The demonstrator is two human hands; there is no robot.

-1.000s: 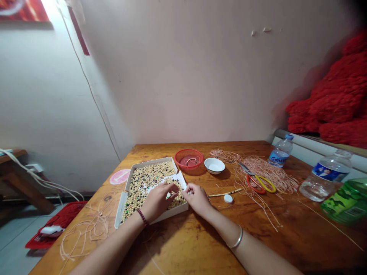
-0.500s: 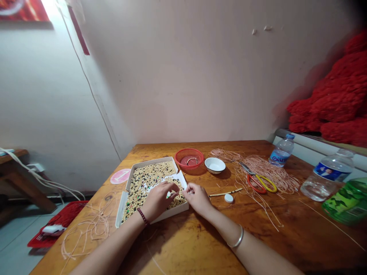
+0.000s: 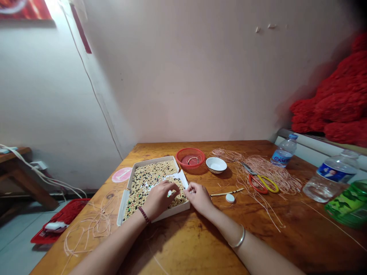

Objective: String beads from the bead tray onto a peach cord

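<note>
My left hand [image 3: 161, 196] is over the near right part of a shallow white box [image 3: 156, 218] of small beads [image 3: 155, 169], mostly cream with some black and green. Its thumb and forefinger curl round and nearly meet in a pinch; whatever is between the tips is too small to make out. Just outside the box's right edge, my right hand [image 3: 199, 198] has its thumb and forefinger pinched together. From behind that hand a beaded cord [image 3: 226, 193], cream with a few dark beads, runs out to the right along the table. The pinched end is hidden.
Behind the box stand a red basket [image 3: 190, 167] with a beaded string inside and a white bowl [image 3: 216, 165]. Rightward are a white cap [image 3: 230, 198], scissors [image 3: 259, 183], heaped pink cord [image 3: 276, 173] and several bottles [image 3: 329, 177]. Loose cord [image 3: 88, 229] lies at left.
The whole view has shifted slightly, so things sit a little further right. Both hands keep nearly the same pose and place at the box.
</note>
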